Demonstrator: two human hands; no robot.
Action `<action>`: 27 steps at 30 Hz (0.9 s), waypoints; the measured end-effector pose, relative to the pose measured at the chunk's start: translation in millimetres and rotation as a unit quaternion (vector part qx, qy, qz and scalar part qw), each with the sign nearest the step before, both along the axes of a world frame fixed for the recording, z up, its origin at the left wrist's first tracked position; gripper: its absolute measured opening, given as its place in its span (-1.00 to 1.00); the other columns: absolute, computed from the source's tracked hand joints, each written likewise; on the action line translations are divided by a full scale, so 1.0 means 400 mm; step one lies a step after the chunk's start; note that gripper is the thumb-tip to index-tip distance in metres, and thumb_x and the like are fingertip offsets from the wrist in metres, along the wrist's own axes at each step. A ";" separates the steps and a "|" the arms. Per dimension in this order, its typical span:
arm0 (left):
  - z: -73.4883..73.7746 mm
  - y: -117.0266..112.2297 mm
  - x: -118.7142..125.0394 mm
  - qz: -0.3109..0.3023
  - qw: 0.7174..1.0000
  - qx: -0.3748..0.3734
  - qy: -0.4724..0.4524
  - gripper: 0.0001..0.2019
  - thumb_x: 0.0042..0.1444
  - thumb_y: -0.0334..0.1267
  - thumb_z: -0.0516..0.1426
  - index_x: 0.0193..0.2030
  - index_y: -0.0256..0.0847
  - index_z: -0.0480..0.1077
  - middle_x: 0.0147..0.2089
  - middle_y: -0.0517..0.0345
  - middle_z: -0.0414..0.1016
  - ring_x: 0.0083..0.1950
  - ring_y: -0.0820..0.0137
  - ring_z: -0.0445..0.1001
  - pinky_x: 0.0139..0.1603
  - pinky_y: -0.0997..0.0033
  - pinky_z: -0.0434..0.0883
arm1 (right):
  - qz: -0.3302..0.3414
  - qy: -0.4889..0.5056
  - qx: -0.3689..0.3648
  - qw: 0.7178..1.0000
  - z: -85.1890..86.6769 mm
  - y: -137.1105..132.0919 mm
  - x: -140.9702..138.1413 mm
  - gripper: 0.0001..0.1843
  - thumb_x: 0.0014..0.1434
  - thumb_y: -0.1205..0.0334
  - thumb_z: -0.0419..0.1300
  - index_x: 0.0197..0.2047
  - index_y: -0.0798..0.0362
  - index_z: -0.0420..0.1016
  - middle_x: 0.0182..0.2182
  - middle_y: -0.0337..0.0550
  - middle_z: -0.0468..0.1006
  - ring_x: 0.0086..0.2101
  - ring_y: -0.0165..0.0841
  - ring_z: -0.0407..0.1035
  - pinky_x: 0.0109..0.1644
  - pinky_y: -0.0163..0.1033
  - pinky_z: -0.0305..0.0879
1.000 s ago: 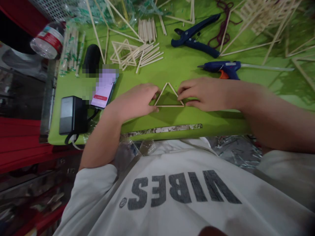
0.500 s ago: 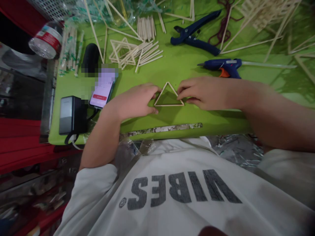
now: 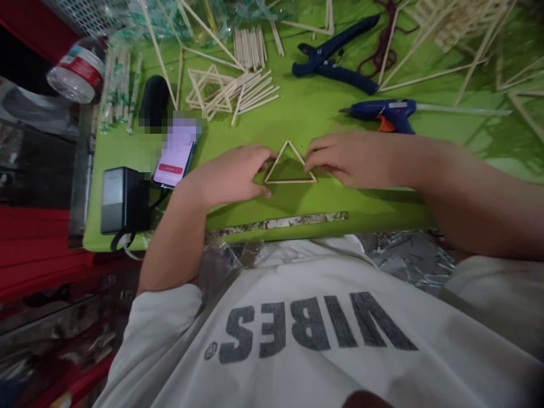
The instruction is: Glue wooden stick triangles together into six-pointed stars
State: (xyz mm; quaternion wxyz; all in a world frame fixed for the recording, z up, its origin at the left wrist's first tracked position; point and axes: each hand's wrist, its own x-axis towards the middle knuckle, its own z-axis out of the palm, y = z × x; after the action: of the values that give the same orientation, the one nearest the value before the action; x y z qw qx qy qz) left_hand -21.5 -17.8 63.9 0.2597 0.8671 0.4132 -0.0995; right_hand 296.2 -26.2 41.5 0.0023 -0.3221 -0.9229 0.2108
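A small triangle of three thin wooden sticks (image 3: 291,181) lies flat on the green table in front of me. My left hand (image 3: 233,173) rests at its left corner, thumb and fingers spread apart, with the index fingertip against the left side. On the other side, my right hand (image 3: 344,160) has its fingers bent together at the right stick, the fingertips on it. Behind the right hand lies a blue hot glue gun (image 3: 382,110) with a clear glue stick in its back.
Blue cutters (image 3: 335,54) lie farther back. Loose sticks (image 3: 257,96) and a bundle of sticks (image 3: 250,48) are at back centre. A phone (image 3: 175,153) and a power bank (image 3: 123,198) sit left. A patterned strip (image 3: 280,222) lies along the front edge.
The fingers of my right hand have drawn closer together at the right side of the triangle. My left hand and the triangle look nearly the same; the whole view has shifted slightly.
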 end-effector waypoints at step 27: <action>-0.023 0.021 -0.031 0.051 0.998 0.041 0.025 -0.61 0.70 -0.34 0.15 0.51 -0.16 0.61 0.38 -0.15 0.83 0.28 0.01 0.80 0.17 0.10 0.56 | -0.528 -0.112 0.030 0.841 -0.057 -0.071 0.293 -0.62 0.41 -0.17 0.58 -0.07 -0.02 0.79 -0.25 -0.04 0.79 -0.30 -0.14 0.52 -0.16 -0.01 0.27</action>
State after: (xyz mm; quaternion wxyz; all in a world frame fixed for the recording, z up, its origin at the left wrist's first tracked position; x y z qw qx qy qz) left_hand -33.9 -9.4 54.6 0.2185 0.8523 0.4666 -0.0907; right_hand 413.6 -54.4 18.7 0.0197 -0.7816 -0.6132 0.1121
